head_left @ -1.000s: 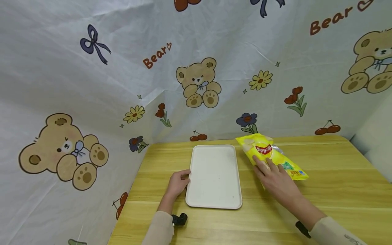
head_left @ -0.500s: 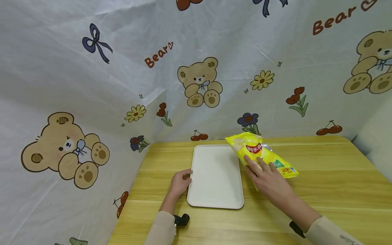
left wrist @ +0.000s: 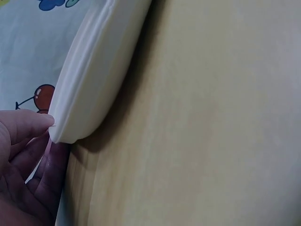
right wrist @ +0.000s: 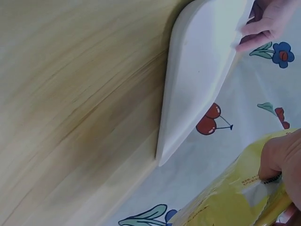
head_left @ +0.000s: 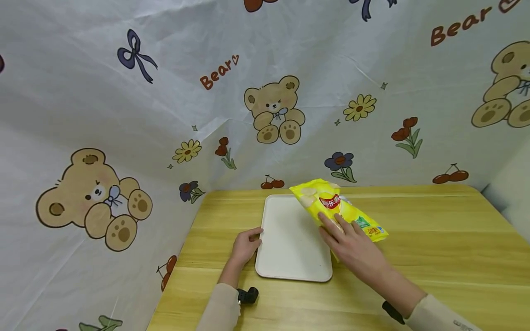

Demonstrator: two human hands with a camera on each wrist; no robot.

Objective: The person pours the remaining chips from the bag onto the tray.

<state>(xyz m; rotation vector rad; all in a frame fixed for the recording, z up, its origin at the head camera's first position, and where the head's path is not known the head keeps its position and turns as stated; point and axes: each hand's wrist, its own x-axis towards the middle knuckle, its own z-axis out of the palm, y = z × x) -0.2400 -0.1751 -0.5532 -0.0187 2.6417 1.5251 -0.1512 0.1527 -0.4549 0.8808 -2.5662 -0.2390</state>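
A white rectangular tray (head_left: 295,243) lies on the wooden table. At its left edge my left hand (head_left: 245,247) pinches the rim; the left wrist view has the thumb (left wrist: 28,123) on the rim and the other fingers below. My right hand (head_left: 352,243) grips a yellow bag of potato chips (head_left: 318,189) with a red logo, its fingers spread over the front. The bag is held slantwise and overlaps the tray's upper right part in the head view. In the right wrist view the thumb (right wrist: 277,155) presses into the bag's back.
The light wooden table (head_left: 434,257) stretches to the right and toward the front. A white cloth (head_left: 165,105) printed with bears and flowers hangs behind and to the left of it. Both wrists carry small black cameras.
My right hand has carried the chip bag leftward from beside the tray to over its right part. My left hand stays at the tray's left rim. The head view has shifted slightly.
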